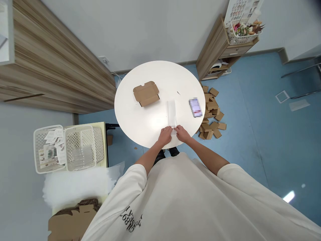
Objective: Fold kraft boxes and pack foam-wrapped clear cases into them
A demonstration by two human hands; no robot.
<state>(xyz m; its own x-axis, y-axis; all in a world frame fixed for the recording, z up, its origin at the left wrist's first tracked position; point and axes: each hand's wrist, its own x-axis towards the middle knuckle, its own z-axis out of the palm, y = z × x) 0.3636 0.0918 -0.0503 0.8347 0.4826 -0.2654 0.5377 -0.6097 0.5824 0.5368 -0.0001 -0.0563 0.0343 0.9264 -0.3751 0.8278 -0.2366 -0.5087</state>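
A translucent, whitish plastic sleeve [172, 112] lies lengthwise on the round white table [140, 127], near its front edge. At the sleeve's near end, my left hand [165, 135] and my right hand [182, 134] meet, both with curled fingers pinching the plastic. What the sleeve contains, if anything, I cannot make out. Farther back on the left stands a brown cardboard box [146, 93] with its lid flap up. To the right of the sleeve lies a phone [195, 107], its screen blurred out.
White plastic baskets [80, 147] holding packets and clear pieces stand on a side table at left, above flat cardboard boxes [72, 224]. Small brown boxes [212, 110] lie heaped on the floor right of the table. A wooden cabinet [215, 47] stands at back right.
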